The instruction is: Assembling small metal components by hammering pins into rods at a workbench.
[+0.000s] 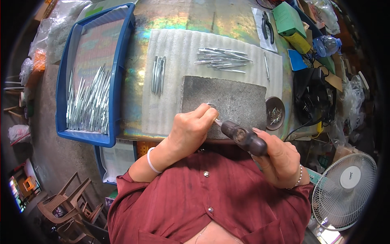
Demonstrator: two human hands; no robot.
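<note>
My left hand (193,126) is closed in a pinch at the near edge of a grey stone slab (227,95). A slim silvery metal piece (218,121) shows by its fingertips, mostly hidden. My right hand (280,156) is closed on a hammer (243,138), whose dark rounded head is close to that piece; the handle is hidden beneath the head. Slim metal rods lie on a white foam sheet (172,44): a small bundle (158,75) to the left and a larger pile (223,59) beyond the slab. A single rod (266,66) lies at the right.
A blue tray (116,81) with many rods stands on the left. Right of the slab is a brown bowl (280,102) of small metal bits. Pliers (267,27), a green box (289,20), a plastic bottle (326,45) and a black bag (310,93) are farther right. A fan (345,191) stands near right.
</note>
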